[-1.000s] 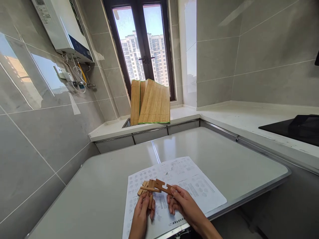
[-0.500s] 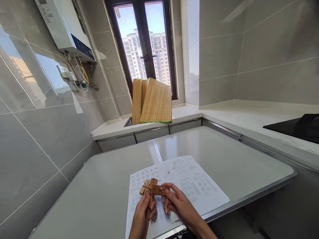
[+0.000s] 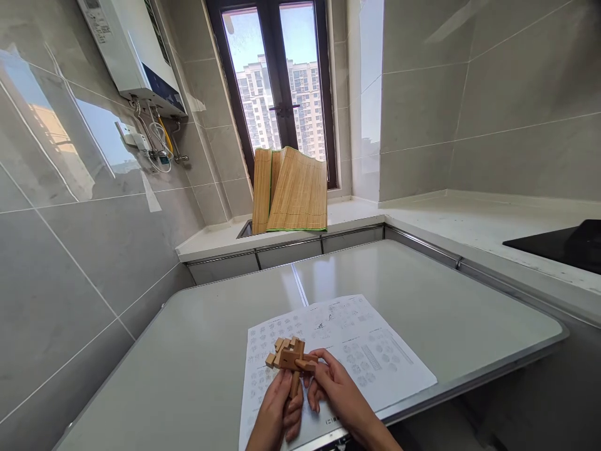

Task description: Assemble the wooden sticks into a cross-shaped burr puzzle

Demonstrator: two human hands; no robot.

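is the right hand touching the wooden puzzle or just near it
Touching. The head view shows the right hand with its fingertips pinched on the right end of the wooden puzzle, no gap between them.

Bamboo mats (image 3: 293,191), water heater (image 3: 136,53), cooktop (image 3: 561,244).
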